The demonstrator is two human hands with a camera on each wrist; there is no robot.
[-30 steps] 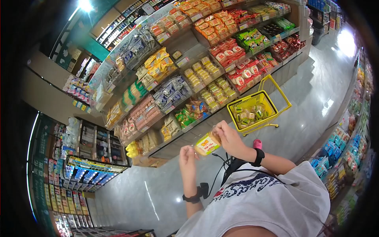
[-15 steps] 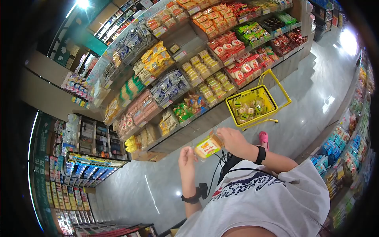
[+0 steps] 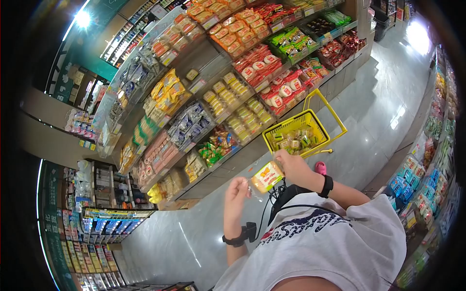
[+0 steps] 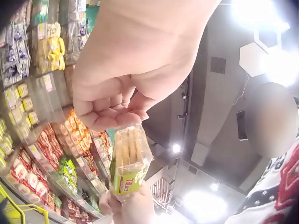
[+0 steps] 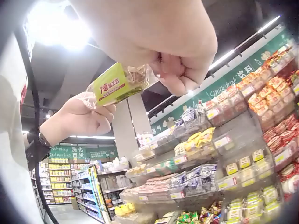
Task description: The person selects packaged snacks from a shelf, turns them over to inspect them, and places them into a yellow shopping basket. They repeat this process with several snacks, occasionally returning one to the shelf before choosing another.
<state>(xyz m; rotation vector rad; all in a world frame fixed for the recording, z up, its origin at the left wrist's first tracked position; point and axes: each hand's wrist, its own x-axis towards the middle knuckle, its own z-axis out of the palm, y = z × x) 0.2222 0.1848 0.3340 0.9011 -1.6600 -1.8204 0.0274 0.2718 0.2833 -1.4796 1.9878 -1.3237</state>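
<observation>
Between my two hands is a clear-wrapped packet of biscuits (image 3: 268, 177) with a green and white label. Its stacked pale biscuits (image 4: 128, 151) show end-on in the left wrist view. My left hand (image 3: 236, 201) pinches the film at one end between thumb and fingertips. At the opposite end, my right hand (image 3: 300, 170) grips the wrapper with curled fingers. In the right wrist view, the packet (image 5: 117, 86) spans the space between both hands, green side facing the camera. The wrapper looks whole in these views.
A yellow wheeled basket (image 3: 272, 140) stands on the floor ahead, with several small packets (image 3: 296, 140) inside. Behind it runs a tiered snack shelf (image 3: 233, 150) with bins of packaged food. Another stocked shelf (image 3: 412, 179) lines the right side. A pink shoe (image 3: 321, 168) shows below the basket.
The head view has turned, so the shelf and basket sit farther left in it. Both hands keep hold of the biscuit packet, which has shifted slightly to the right in view.
</observation>
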